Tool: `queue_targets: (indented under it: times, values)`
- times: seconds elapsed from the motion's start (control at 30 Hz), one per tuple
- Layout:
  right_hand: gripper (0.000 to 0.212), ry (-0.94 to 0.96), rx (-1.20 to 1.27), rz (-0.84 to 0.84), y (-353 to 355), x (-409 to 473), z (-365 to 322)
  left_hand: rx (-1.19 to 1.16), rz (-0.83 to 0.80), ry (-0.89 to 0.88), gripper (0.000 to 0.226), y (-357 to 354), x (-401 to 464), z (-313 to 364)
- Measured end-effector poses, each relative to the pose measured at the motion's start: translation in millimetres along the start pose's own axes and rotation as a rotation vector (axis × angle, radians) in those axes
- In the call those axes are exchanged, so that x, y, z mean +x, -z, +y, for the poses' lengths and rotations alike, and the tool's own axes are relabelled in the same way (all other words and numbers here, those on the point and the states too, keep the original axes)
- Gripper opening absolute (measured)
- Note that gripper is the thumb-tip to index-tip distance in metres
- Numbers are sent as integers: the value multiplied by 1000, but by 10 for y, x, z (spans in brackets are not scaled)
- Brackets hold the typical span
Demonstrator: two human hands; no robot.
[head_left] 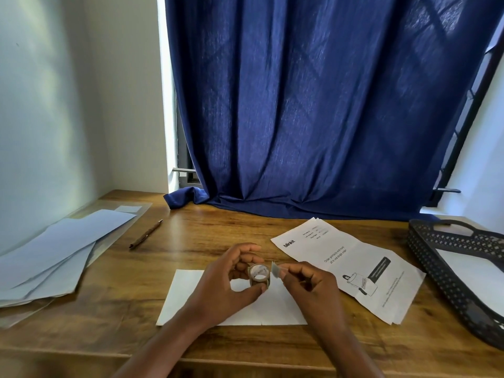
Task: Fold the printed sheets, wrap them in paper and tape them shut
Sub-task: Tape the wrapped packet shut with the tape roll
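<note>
A small roll of clear tape (pixel 258 274) is held above the desk between the thumb and fingers of my left hand (pixel 226 285). My right hand (pixel 308 287) pinches the free end of the tape (pixel 275 269), pulled a short way off the roll. Under both hands lies a flat white wrapped packet (pixel 188 298) on the wooden desk (pixel 114 317). Creased printed sheets (pixel 354 266) with black text and a drawing lie just right of the hands.
A stack of pale blue paper (pixel 54 255) spreads over the desk's left side, with a brown pen (pixel 146 234) beside it. A black perforated tray (pixel 463 271) holding a white sheet sits at the right edge. A blue curtain (pixel 313 105) hangs behind.
</note>
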State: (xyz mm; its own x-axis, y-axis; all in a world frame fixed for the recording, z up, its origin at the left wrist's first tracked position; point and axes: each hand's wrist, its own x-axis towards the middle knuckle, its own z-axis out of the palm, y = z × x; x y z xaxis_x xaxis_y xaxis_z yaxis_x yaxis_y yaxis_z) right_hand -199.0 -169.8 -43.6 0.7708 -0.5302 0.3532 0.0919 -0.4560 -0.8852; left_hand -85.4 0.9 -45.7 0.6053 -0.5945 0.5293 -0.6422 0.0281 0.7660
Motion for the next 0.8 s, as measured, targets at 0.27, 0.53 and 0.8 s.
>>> queue_targets:
  times: [0.27, 0.53, 0.8]
  values:
    - [12, 18, -19, -32, -5, -18, 7, -5, 0, -3, 66, -15, -12, 43]
    - [13, 21, -50, -50, -17, -10, 24, 2, -17, -17, 68, -22, -16, 49]
    - [13, 17, -28, -55, -14, -17, -5, 38, -35, -52, 76, -9, -15, 61]
